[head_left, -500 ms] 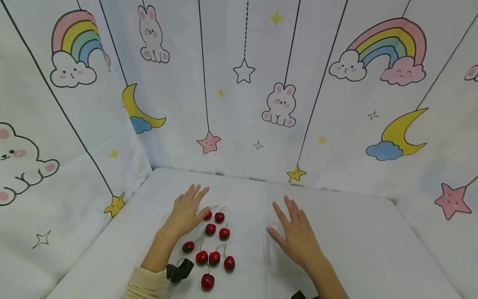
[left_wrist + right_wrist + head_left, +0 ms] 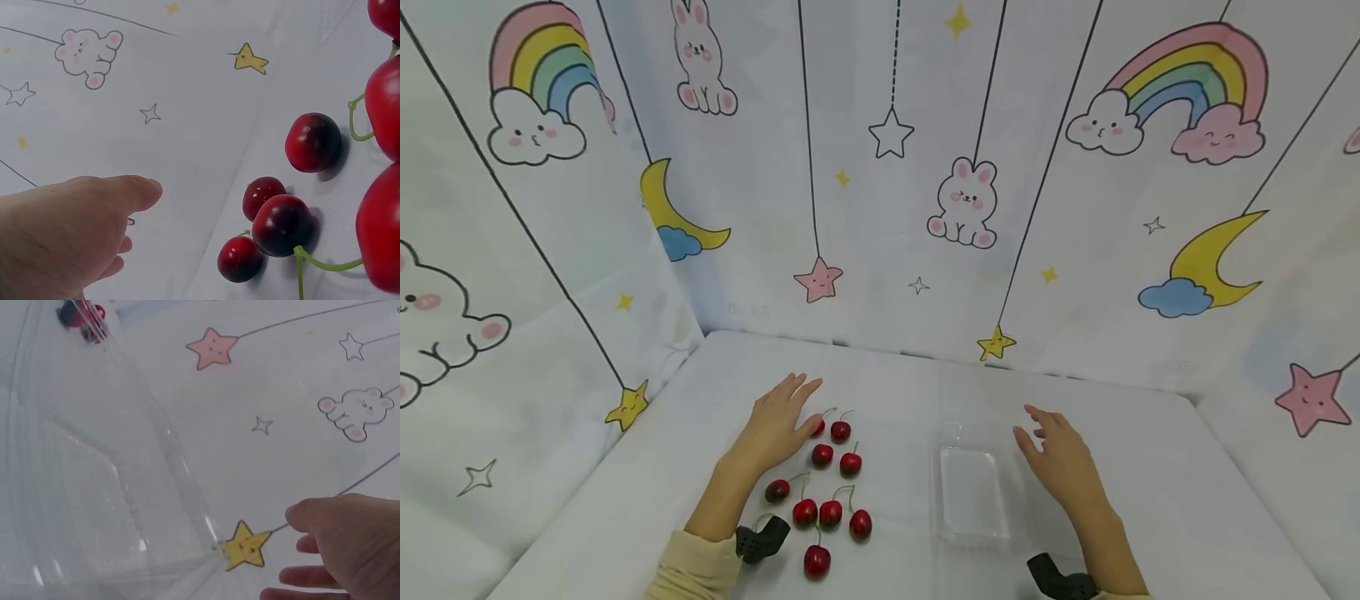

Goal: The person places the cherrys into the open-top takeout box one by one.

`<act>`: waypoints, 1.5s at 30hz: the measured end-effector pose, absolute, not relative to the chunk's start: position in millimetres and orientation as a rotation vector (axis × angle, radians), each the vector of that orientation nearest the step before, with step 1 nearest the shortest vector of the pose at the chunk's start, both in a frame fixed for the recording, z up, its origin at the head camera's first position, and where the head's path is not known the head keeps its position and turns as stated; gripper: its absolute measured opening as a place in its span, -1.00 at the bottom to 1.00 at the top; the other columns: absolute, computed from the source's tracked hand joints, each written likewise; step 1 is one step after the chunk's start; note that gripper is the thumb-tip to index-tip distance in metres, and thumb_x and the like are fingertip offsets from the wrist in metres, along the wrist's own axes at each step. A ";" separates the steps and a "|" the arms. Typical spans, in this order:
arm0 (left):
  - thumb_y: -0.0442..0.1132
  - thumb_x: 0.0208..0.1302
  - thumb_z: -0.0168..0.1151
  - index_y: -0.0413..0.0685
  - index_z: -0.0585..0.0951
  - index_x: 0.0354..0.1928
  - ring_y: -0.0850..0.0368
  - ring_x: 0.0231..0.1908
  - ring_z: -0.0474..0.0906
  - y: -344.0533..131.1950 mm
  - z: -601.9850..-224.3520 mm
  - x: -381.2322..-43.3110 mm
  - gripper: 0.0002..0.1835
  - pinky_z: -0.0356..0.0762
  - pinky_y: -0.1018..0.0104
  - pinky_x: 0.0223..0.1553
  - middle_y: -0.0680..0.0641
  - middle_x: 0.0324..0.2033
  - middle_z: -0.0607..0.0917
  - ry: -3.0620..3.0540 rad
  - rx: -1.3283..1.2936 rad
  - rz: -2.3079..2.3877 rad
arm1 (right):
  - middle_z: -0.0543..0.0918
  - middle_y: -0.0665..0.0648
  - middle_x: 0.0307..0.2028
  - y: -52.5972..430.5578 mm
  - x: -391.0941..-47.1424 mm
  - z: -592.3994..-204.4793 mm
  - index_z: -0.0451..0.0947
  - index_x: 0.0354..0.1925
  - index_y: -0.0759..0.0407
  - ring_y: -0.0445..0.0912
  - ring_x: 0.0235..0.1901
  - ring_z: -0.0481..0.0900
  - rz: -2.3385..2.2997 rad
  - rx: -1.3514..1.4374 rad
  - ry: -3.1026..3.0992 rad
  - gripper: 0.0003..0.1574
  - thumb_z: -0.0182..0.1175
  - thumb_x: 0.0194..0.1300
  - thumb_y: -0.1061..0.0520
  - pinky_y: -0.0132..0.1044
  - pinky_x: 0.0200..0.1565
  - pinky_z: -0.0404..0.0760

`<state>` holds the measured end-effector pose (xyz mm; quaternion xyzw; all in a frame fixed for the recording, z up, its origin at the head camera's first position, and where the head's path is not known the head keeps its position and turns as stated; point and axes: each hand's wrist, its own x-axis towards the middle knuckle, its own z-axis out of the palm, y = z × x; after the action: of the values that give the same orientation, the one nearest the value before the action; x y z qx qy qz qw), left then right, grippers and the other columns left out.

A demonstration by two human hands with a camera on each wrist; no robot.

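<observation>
Several dark red cherries (image 2: 861,525), many with green stems, are scattered on the white table in front of my left hand's side. My left hand (image 2: 775,425) is at the far left of them, fingers extended, its thumb overlapping a cherry (image 2: 817,427) in the head view. Nothing is held in it in the left wrist view, where big cherries (image 2: 312,142) fill the right side. To the right of the fruit lies a clear plastic container (image 2: 937,500). Just beyond its right side is my right hand (image 2: 1060,458), fingers loosely bent and holding nothing.
White cloth walls (image 2: 880,242) printed with rainbows, moons, rabbits and stars enclose the table (image 2: 1150,500) at the back and sides. Black wrist mounts (image 2: 763,540) sit on both forearms, the left one close to the nearest cherries.
My right hand has moved right, away from over the clear container, which now shows more fully. My left hand and the cherries have stayed put. The head view has shifted slightly.
</observation>
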<state>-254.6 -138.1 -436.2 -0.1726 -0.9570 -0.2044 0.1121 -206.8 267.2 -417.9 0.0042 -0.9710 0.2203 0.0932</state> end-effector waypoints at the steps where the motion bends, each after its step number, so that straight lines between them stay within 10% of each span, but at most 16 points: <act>1: -0.02 0.31 0.16 0.02 0.32 0.36 -0.19 0.38 0.16 -137.7 -437.0 -255.0 -0.40 0.20 -0.33 0.21 -0.23 0.33 0.34 -2.808 -0.511 -0.598 | 0.47 0.39 0.14 272.5 -207.1 -419.7 0.29 0.30 0.29 0.23 0.02 0.56 0.675 -0.015 -2.897 -0.31 0.06 0.38 -0.09 0.08 -0.09 0.59; 14: -0.09 0.26 0.23 0.00 0.57 0.12 -0.07 0.11 0.50 -128.8 -448.7 -262.5 -0.61 0.46 -0.06 0.12 -0.09 0.06 0.60 -2.850 -0.464 -0.562 | 0.66 0.31 -0.14 284.1 -211.0 -431.3 0.49 0.10 0.35 -0.11 -0.38 0.65 0.829 -0.194 -3.069 -0.39 0.11 0.33 -0.12 -0.20 -0.36 0.62; 45: -0.27 0.18 0.31 -0.12 0.61 0.01 -0.01 -0.05 0.59 -124.6 -478.9 -277.0 -0.67 0.55 0.10 0.02 -0.09 -0.08 0.60 -2.856 -0.429 -0.654 | 0.67 0.02 -0.48 266.5 -215.5 -432.3 0.59 -0.05 0.34 -0.20 -0.50 0.56 0.931 -0.215 -3.109 -0.57 0.17 0.31 0.01 -0.25 -0.38 0.57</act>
<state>-277.0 -124.6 -478.9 -0.1442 -0.9606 -0.2199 0.0899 -215.5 266.5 -432.3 -0.0660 -0.9544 0.2857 -0.0552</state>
